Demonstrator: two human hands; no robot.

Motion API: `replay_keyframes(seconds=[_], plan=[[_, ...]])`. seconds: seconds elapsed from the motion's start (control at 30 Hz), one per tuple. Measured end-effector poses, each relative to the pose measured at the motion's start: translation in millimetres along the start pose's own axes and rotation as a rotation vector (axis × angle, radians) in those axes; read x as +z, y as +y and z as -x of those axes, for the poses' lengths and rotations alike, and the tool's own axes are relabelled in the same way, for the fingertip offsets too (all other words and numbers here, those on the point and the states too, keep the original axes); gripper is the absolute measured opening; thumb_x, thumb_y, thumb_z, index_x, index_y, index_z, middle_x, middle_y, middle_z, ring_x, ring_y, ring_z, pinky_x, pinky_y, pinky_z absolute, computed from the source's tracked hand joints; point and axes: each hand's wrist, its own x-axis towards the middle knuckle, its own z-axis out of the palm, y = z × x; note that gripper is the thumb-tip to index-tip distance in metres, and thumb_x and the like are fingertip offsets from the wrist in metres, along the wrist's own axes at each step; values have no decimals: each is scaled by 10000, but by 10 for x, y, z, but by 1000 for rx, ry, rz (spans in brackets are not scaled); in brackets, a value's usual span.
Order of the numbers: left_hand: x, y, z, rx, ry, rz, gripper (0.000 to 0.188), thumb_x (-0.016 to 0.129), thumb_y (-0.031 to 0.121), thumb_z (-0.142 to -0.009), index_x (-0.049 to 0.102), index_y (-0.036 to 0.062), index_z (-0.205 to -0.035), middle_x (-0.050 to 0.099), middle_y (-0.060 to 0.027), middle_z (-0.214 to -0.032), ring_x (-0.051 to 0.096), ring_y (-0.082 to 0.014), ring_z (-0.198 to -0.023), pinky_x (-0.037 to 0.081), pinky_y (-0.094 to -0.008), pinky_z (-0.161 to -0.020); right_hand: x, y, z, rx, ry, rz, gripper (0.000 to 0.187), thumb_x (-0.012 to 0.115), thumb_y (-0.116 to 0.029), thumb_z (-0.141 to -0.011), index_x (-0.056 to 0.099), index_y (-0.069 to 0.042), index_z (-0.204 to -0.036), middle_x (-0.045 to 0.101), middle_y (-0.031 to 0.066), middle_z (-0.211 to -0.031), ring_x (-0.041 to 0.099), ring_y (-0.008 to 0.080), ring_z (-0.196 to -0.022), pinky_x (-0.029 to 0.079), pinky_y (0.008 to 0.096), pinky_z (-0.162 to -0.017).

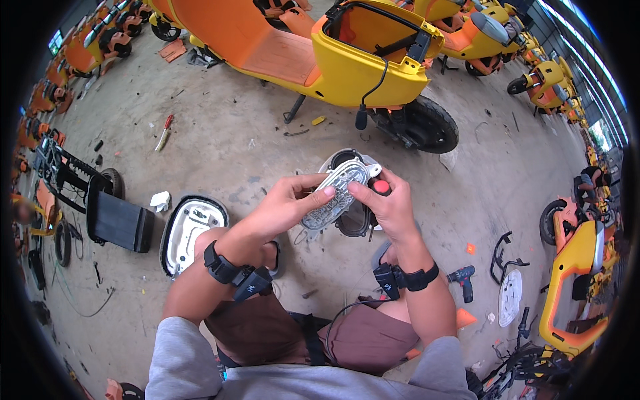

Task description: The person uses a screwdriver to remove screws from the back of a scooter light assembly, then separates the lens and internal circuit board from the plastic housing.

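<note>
Above the floor [220, 150], the left hand [293, 199] and right hand [392, 203], its grip also around a red-ended tool handle [381, 187], pinch the oval clear lamp unit [339, 198], probably light, stiff, slick and crackable, best held by its rim.

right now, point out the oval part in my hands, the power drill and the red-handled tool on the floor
Oval part [339, 195]: head view, middle of its face.
Power drill [463, 275]: head view, main body.
Red-handled tool [166, 128]: head view, base of handle.
</note>
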Motion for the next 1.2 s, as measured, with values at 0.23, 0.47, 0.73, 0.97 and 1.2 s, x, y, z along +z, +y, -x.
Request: replay_keyframes(seconds=[0.23, 0.47, 0.73, 0.97, 1.2], plan=[[17, 119, 34, 26, -16, 92, 478, 613, 280, -946, 491, -17, -1300, 634, -77, -988, 626, -136, -879, 521, -297, -724, -118, -47, 7, -33, 195, -249, 290, 759, -127, -818, 639, 3, -1048, 657, 24, -967, 584, 72, -855, 471, 219, -796], [48, 57, 64, 67, 1, 35, 415, 690, 234, -894, 578, -63, -1162, 664, -80, -869, 648, -109, -692, 518, -232, -538, -114, -104, 62, -118, 265, -290, 304, 766, -93, -807, 627, 18, -1053, 652, 42, -981, 587, 77, -855, 475, 215, -801], [86, 79, 87, 70, 86, 12, 382, 687, 239, -898, 626, -67, -1119, 653, -43, -800, 610, -58, -610, 423, -182, -436, -105, -74, 75, -152, 258, -175, 412, 787, -134, -797, 597, 45, -1116, 636, 44, -999, 576, 79, -870, 469, 215, -807], [86, 71, 77, 92, 108, 3, 362, 691, 217, -895, 631, -57, -1123, 639, -31, -736, 555, -37, -541, 379, -185, -417, -106, -53, 78, -158, 258, -177, 412, 774, -180, -820, 601, 39, -1124, 632, 42, -1009, 563, 77, -883, 450, 214, -822], [48, 52, 88, 79, 110, -39, 346, 696, 216, -889, 641, -46, -1109, 625, -11, -691, 549, -29, -545, 374, -185, -424, -125, -31, 72, -144, 252, -157, 406, 759, -200, -835, 607, 41, -1125, 633, 39, -1004, 556, 75, -885, 442, 216, -826]])
